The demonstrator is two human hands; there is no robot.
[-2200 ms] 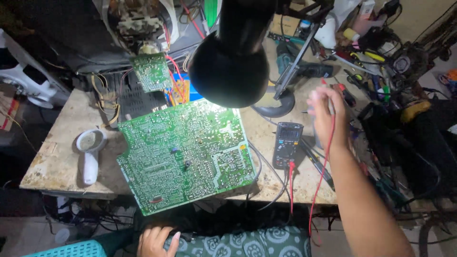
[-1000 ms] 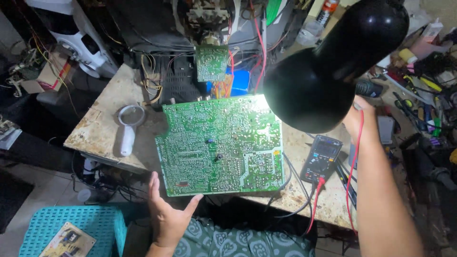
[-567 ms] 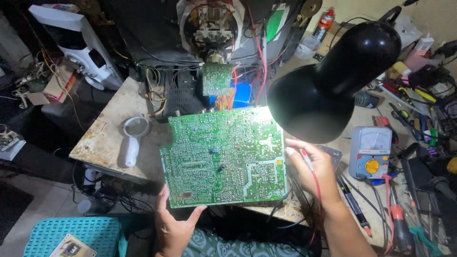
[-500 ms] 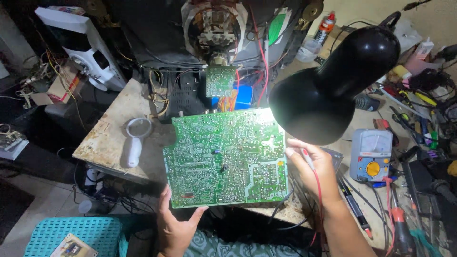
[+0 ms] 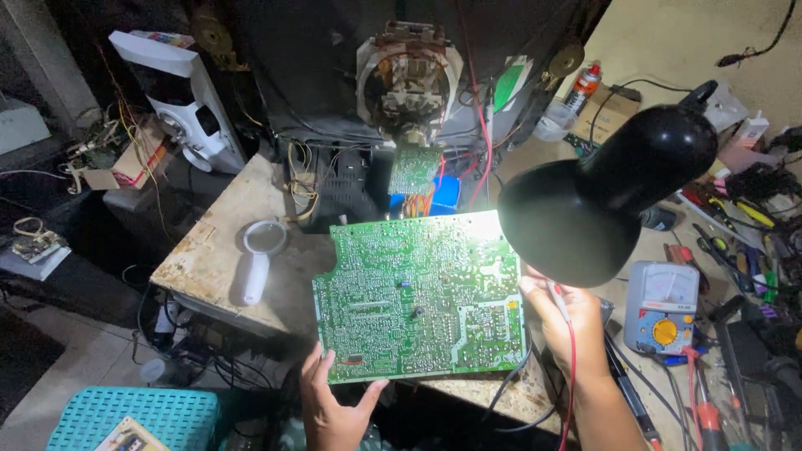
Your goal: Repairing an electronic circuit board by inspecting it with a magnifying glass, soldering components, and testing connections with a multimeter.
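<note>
lamp shade (image 5: 585,221): covers board's (image 5: 420,301) right corner and my right hand's (image 5: 568,321) fingertips
left hand (image 5: 334,405): wrist cut by bottom edge
probe tip: can't see it
board traces: too small to read

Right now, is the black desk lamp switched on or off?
On. The black lamp throws a bright patch onto the top right corner of the green circuit board just beneath its shade.

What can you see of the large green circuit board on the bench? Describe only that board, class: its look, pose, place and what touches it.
The circuit board is a large green rectangle, solder side up, covered in pale traces and shiny solder dots, with a few small parts showing. It lies roughly flat on the worn bench, its near edge overhanging. The black lamp lights its far right corner. The left hand grips its near edge; the right hand, holding a red probe lead, is at its right edge.
</note>
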